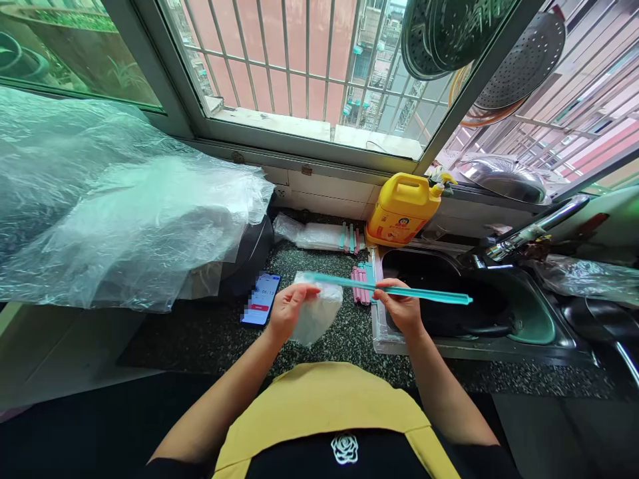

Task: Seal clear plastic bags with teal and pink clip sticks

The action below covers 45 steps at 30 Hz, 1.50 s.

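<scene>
1. The left hand [288, 311] is pinching the bag [318, 318] by its upper left edge, thumb and fingers closed on it; I cannot tell whether those fingers are also touching the strip.
2. The right hand [403, 311] is pinching the teal strip [429, 294] near its middle, thumb and fingertips pressed together around it.
3. The strip is running nearly level from side to side, its left end overlapping the top of the bag and its right end hanging over the sink [479, 346].
4. The bag, cloudy and see-through, is hanging above the speckled counter [210, 339], between the two forearms.
5. The phone [261, 299] is lying on the counter just left of the left hand, showing a running time.
6. Pink and teal clips [361, 285] are lying beside the sink's left edge, partly behind the strip.
7. Farther back, a clear pack [322, 236] is lying near the wall.
8. A yellow jug [404, 209] is standing behind the sink's left corner.
9. A big plastic sheet [124, 219] is spreading across the left.
</scene>
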Motion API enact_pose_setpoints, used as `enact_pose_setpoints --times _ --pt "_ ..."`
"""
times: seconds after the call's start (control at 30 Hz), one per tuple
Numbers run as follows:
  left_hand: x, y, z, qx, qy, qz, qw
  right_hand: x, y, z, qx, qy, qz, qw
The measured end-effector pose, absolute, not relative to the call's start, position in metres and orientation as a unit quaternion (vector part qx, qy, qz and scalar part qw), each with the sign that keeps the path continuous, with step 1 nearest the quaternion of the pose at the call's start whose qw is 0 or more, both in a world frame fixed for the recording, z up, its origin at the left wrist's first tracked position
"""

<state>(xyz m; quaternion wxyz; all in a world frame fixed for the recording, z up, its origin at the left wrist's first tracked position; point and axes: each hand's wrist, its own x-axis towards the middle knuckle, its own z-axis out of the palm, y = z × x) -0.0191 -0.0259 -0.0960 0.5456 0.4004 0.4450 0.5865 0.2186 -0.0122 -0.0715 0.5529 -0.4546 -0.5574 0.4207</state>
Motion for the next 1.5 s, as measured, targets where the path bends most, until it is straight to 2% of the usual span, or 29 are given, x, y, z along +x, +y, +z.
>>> enact_pose_setpoints --times 0.13,0.3,0.47,0.6,0.73,0.9,1.3,1.5 --pt "-0.020 -0.035 -0.079 0.533 0.427 0.568 0.459 0.208 -0.013 -0.071 -0.446 -0.425 0.474 0.630" --pt "-0.019 -0.042 -0.065 0.628 0.384 0.541 0.406 0.195 -0.019 -0.067 -0.390 -0.382 0.625 0.557" --pt "-0.018 -0.042 -0.058 0.675 0.356 0.515 0.390 0.188 -0.024 -0.059 -0.406 -0.396 0.638 0.522" --pt "-0.012 -0.046 -0.062 0.625 0.370 0.538 0.428 0.183 -0.023 -0.052 -0.407 -0.381 0.621 0.552" --pt "-0.003 -0.046 -0.073 0.420 0.409 0.619 0.522 0.180 -0.023 -0.050 -0.405 -0.378 0.598 0.579" --pt "0.002 -0.036 -0.080 0.335 0.414 0.553 0.641 0.180 -0.026 -0.054 -0.404 -0.400 0.575 0.588" --pt "0.007 -0.036 -0.057 0.387 0.469 0.562 0.561 0.189 -0.031 -0.059 -0.390 -0.547 0.467 0.575" --pt "-0.002 -0.040 -0.054 0.435 0.446 0.570 0.536 0.212 -0.016 -0.049 -0.414 -0.562 0.324 0.638"
